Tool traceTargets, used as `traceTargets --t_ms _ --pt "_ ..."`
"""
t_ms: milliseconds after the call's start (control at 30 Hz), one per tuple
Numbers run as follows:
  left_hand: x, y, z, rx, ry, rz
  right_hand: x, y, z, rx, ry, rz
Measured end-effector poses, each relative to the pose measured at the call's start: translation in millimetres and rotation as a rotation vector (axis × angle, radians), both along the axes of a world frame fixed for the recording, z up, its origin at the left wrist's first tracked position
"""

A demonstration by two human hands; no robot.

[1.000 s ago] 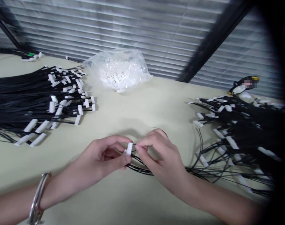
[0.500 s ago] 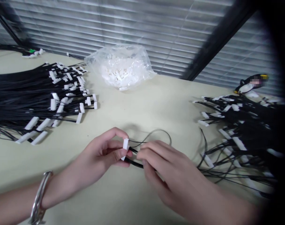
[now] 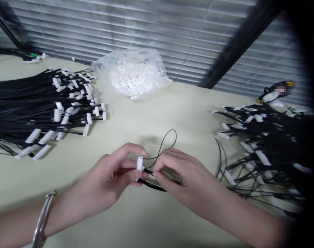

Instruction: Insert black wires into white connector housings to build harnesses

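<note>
My left hand pinches a small white plastic connector between thumb and fingers, its index finger lifted off the top. Black wires run from the connector to the right, under my right hand. One thin wire leaves the connector's upper end and curls up in a loop. The thumb and index finger of my right hand close on the black wires just beside the connector. Its other fingers are curled and partly hidden, as are the wires beneath the palm.
A large bundle of black cables with white connectors lies at the left. A clear plastic bag of white pieces sits at the back by the blinds. More cables are heaped at the right, behind them a penguin-shaped item.
My right index finger and thumb have drawn together on the wires near the connector. The thin wire's loop now stands higher and narrower. My left index fingertip has come off the connector's top.
</note>
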State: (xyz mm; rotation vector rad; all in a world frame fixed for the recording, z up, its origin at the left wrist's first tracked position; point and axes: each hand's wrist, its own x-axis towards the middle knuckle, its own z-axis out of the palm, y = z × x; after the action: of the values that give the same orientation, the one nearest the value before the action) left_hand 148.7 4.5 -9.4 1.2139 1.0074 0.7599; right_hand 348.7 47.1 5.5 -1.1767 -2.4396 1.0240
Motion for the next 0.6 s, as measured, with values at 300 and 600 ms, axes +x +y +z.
traceTargets --t_ms 300,600 --pt "-0.3 6.3 -1.6 -0.033 0.002 0.04 4.3 0.3 6.0 -0.152 -0.026 -0.065" --pt "-0.8 6.7 1.7 -0.155 -0.05 0.115 43.6 29.5 42.6 -0.131 0.396 -0.151"
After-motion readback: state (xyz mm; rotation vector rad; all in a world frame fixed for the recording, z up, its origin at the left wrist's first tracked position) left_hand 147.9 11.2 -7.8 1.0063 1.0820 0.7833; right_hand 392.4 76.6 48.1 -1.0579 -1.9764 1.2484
